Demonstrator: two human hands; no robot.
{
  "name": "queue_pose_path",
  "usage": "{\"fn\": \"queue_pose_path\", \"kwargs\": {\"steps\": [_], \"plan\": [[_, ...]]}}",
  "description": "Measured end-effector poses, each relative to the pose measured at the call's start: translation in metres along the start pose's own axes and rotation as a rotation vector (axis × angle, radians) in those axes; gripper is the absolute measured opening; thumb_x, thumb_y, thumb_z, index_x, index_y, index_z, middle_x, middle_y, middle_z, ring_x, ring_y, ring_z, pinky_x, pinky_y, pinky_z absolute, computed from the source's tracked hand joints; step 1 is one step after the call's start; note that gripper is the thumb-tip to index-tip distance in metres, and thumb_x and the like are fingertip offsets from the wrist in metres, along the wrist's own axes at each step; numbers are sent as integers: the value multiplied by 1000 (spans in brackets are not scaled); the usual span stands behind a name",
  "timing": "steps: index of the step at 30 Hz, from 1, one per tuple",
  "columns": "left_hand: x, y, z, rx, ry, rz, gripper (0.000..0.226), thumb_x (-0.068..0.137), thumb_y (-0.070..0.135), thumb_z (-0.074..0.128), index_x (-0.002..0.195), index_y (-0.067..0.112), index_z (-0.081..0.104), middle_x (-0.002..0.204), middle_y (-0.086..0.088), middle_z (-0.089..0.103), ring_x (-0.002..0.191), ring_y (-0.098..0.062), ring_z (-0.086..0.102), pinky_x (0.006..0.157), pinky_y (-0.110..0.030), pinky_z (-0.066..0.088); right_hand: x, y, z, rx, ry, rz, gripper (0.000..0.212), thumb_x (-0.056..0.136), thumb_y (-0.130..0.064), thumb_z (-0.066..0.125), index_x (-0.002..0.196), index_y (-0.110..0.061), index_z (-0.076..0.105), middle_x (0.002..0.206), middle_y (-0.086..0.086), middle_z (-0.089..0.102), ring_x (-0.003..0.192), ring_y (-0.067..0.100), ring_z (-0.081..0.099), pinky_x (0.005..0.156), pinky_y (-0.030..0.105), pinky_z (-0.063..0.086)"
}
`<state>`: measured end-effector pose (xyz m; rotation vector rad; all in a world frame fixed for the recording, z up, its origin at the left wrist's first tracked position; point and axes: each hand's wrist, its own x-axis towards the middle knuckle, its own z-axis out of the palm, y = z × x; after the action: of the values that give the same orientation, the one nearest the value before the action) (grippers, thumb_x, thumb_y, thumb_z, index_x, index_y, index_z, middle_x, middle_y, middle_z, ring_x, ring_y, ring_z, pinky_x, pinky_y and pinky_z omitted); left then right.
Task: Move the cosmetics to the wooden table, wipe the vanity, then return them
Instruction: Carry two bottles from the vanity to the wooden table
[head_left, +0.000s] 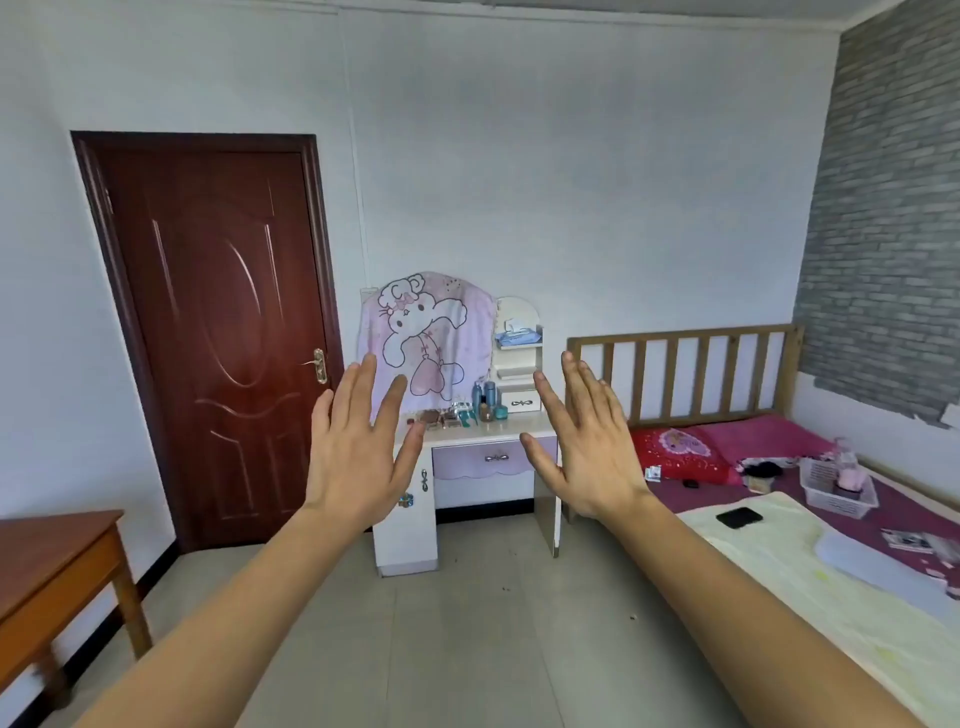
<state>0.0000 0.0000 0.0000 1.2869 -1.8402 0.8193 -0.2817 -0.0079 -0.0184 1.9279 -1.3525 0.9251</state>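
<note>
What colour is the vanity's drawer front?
Pale lilac drawer front with a scalloped lower edge and a silver handle, on the white vanity; head view.

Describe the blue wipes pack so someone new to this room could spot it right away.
Find the white vanity between the dark red door and the bed's wooden headboard. Its narrow arched shelf tower stands right of the pink cartoon cloth. The wipes pack lies on the upper shelf, the only blue thing above the bottles.
</note>
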Motion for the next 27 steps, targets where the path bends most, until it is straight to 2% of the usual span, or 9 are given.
{"fn": "queue_pose_path", "kwargs": {"steps": [4, 7, 12, 16, 21, 27], "plan": [[19, -41, 74, 6, -34, -30, 59, 100, 49, 32, 144, 12, 45, 157, -22, 24, 143, -37, 26, 107, -53, 29, 34, 6, 88, -27, -86, 63, 73, 99, -59, 31, 158, -26, 5, 165, 12, -2, 152, 28, 2, 122, 48, 10], [47, -82, 136, 9, -73, -49, 60, 100, 49, 30, 147, 14, 40, 158, -22, 21, 144, -39, 24, 108, -56, 29, 69, 8, 168, -72, -177, 80, 74, 98, -64, 26, 158, -27, 2, 165, 10, -9, 152, 29, -6, 122, 50, 9], [106, -129, 229, -12, -133, -73, 62, 100, 51, 25, 151, 17, 34, 159, -22, 18, 146, -39, 20, 110, -58, 26, 129, 30, 265, -141, -287, 68, 76, 96, -71, 18, 158, -28, 10, 165, 11, -6, 152, 30, -6, 121, 55, 7], [138, -141, 304, -43, -213, -69, 61, 100, 50, 30, 153, 20, 30, 161, -20, 15, 147, -38, 17, 112, -59, 25, 156, 62, 319, -152, -312, 67, 77, 95, -72, 17, 158, -28, 8, 165, 11, -5, 152, 29, -4, 121, 56, 7], [170, -146, 420, -91, -285, -68, 62, 100, 53, 24, 155, 23, 24, 162, -16, 9, 149, -34, 10, 115, -58, 21, 180, 122, 409, -124, -331, 95, 80, 94, -73, 14, 157, -27, -6, 165, 10, -10, 152, 27, -6, 122, 52, 4], [222, -149, 577, -95, -420, -119, 62, 102, 51, 27, 156, 23, 17, 163, -13, -1, 150, -32, 1, 117, -57, 16, 224, 204, 547, -69, -404, 146, 82, 95, -70, 22, 157, -25, -7, 164, 13, -9, 152, 30, -2, 121, 54, 12]]}}
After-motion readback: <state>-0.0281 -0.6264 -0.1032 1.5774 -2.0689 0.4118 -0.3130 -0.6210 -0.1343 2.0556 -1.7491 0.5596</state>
